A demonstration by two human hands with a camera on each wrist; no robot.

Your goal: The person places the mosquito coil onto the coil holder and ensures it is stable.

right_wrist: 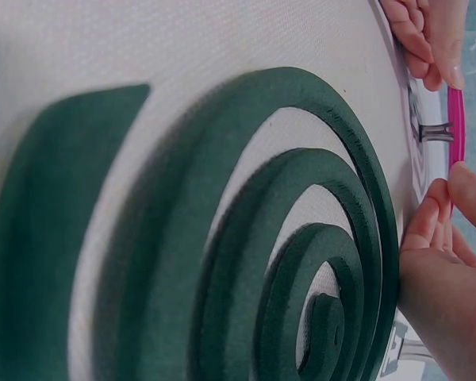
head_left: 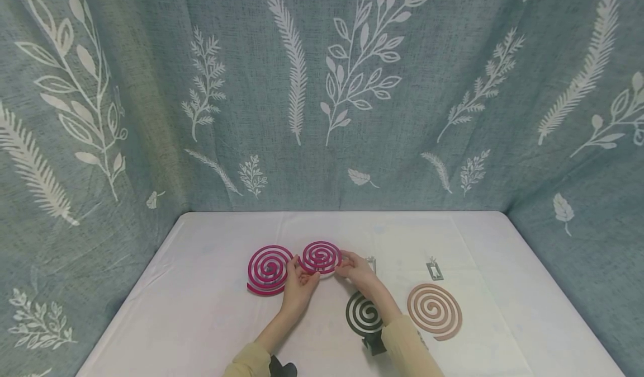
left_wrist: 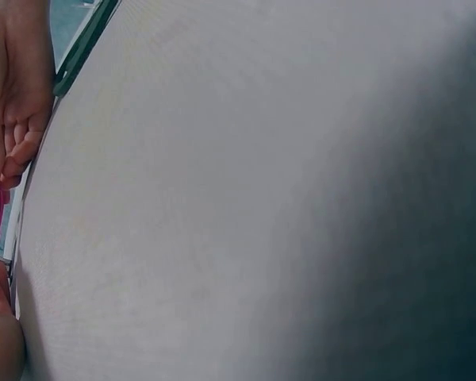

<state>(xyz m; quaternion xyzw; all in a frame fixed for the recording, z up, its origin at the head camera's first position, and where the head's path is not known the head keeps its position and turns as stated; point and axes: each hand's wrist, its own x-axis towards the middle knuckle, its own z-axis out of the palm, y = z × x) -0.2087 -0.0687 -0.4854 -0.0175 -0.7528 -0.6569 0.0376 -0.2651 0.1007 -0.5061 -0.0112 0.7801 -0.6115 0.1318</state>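
A magenta mosquito coil (head_left: pixel 321 257) is between the two hands near the middle of the white table. My left hand (head_left: pixel 298 290) pinches its left edge. On the opposite edge, the fingers of my right hand (head_left: pixel 358 271) pinch the rim. The right wrist view shows this coil (right_wrist: pixel 457 119) edge-on between both hands, with a small metal stand (right_wrist: pixel 436 132) against its underside. A second magenta coil (head_left: pixel 261 271) lies just left of the left hand, which overlaps its right edge. Below the right forearm is a dark green coil (head_left: pixel 362 315), partly covered by that arm.
To the right lies a brown coil (head_left: pixel 434 310), with a flat metal stand (head_left: pixel 434 269) behind it. Another metal piece (head_left: pixel 372 262) shows past the right hand. A dark green piece (head_left: pixel 374 344) sits by the right sleeve, and a dark rounded object (head_left: pixel 283 367) by the left sleeve.
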